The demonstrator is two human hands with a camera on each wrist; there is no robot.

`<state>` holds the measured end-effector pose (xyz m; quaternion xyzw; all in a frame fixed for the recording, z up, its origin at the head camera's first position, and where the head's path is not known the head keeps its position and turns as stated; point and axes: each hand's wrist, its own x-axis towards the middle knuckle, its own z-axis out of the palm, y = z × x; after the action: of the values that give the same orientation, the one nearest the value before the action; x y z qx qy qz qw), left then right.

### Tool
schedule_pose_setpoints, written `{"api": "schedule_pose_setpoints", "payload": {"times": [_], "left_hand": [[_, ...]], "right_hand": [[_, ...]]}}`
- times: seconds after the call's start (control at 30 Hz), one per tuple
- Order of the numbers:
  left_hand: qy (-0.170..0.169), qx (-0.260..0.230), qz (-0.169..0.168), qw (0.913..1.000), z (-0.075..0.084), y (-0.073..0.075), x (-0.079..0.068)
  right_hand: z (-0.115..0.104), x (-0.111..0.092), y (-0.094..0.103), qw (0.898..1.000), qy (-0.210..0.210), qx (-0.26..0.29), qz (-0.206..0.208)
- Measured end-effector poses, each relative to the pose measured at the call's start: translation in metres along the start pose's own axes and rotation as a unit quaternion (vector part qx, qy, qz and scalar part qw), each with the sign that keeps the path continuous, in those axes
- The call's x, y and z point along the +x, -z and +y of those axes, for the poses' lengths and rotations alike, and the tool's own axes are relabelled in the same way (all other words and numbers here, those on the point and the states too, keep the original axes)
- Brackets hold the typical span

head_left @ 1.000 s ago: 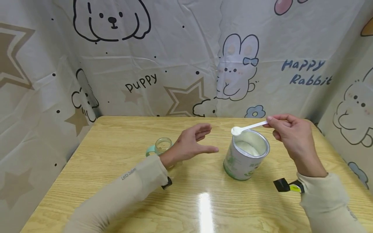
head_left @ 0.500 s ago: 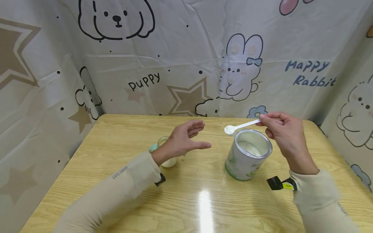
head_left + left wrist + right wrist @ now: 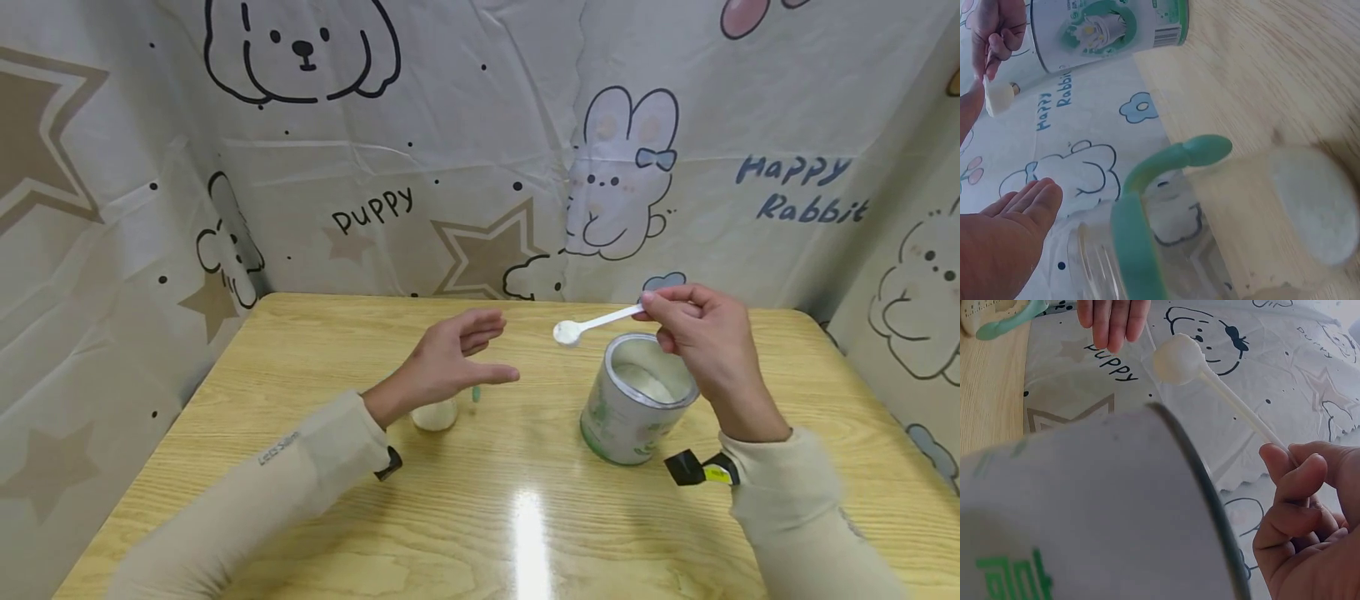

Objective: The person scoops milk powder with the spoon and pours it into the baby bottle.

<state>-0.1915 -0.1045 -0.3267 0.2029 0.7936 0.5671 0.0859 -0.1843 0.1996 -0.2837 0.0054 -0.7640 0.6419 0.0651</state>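
My right hand [image 3: 701, 354] pinches the handle end of a white measuring scoop [image 3: 567, 333], its bowl full of white powder and pointing left. Below and to the right of that bowl stands a lidless can [image 3: 622, 425] with white powder inside. My left hand [image 3: 450, 358] is held in the air with fingers straight and thumb apart, touching nothing. Behind that hand in the head view is a clear baby bottle [image 3: 435, 417], mostly hidden. The left wrist view shows its green handle [image 3: 1175, 159], its uncapped mouth and whitish contents at the bottom.
Everything stands on a light wooden table [image 3: 480, 517]. A printed cloth [image 3: 465, 108] hangs behind it and at both sides. The can's raised rim [image 3: 615, 379] lies close below my right hand.
My right hand has carried the filled scoop leftward, from over the can's rim into the space between can and bottle. My left hand has shifted left, now covering the bottle's mouth in the head view.
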Motion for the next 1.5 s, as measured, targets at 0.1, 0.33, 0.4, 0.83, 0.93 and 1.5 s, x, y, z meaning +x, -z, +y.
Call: {"api": "schedule_pose_setpoints", "payload": {"times": [0.1, 0.33, 0.4, 0.83, 0.93, 1.5], "left_hand": [[-0.001, -0.002, 0.008, 1.0000, -0.001, 0.004, -0.002], [-0.006, 0.000, 0.014, 0.9999, -0.005, 0.015, -0.007], [-0.009, 0.014, 0.016, 0.9997, -0.006, 0.019, -0.009], [0.004, 0.086, 0.044, 0.9953, -0.016, 0.042, -0.027], [0.000, 0.097, 0.050, 0.9940, -0.020, 0.046, -0.031], [-0.013, 0.155, 0.047, 0.9867, -0.036, 0.052, -0.036]], "right_hand": [[-0.001, 0.000, -0.004, 1.000, 0.005, -0.014, -0.002], [-0.002, 0.000, -0.012, 0.999, 0.012, 0.037, -0.012], [-0.002, 0.000, -0.014, 0.999, 0.014, 0.046, -0.014], [-0.004, 0.000, -0.030, 1.000, 0.012, 0.019, -0.019], [-0.005, 0.001, -0.034, 1.000, 0.014, 0.014, -0.023], [-0.003, -0.004, -0.060, 0.999, 0.013, -0.023, -0.045]]}}
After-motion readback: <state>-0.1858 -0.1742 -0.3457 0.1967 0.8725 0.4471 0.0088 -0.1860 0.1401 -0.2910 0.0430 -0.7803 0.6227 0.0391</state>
